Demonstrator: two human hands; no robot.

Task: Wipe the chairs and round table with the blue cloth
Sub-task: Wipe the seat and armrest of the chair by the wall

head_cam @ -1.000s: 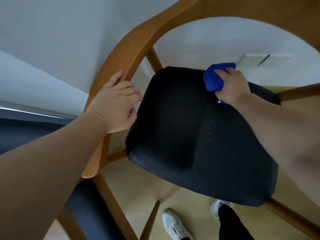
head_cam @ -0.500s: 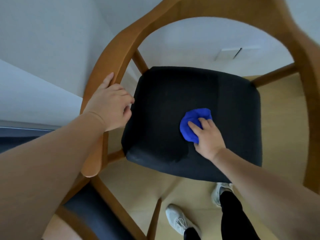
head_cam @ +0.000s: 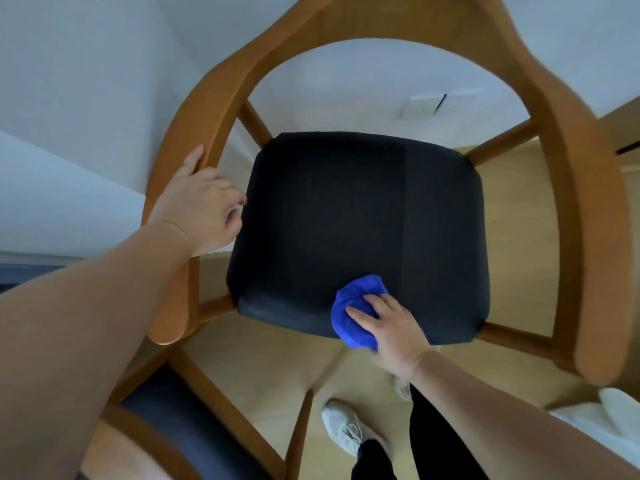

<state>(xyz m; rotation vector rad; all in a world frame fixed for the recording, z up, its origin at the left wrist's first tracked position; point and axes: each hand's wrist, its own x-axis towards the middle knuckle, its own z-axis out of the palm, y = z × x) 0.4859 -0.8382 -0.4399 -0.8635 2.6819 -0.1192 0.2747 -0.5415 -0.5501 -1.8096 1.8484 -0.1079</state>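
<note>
A wooden armchair (head_cam: 457,26) with a curved back and a black padded seat (head_cam: 360,220) fills the head view. My right hand (head_cam: 391,327) grips the bunched blue cloth (head_cam: 349,317) and presses it onto the seat's front edge. My left hand (head_cam: 201,209) holds the chair's left armrest (head_cam: 173,299), its fingers curled over the inner side of the rail and its thumb lying along the wood.
A second chair with a dark seat (head_cam: 180,431) stands at the lower left, close to the first. White walls rise behind, with a socket plate (head_cam: 426,105). My feet in pale shoes (head_cam: 346,427) stand on the beige floor below the seat. Something white (head_cam: 616,417) lies at the right edge.
My right hand has drawn the blue cloth from the seat's back right corner across the cushion to its front edge. My left hand has kept its hold on the armrest.
</note>
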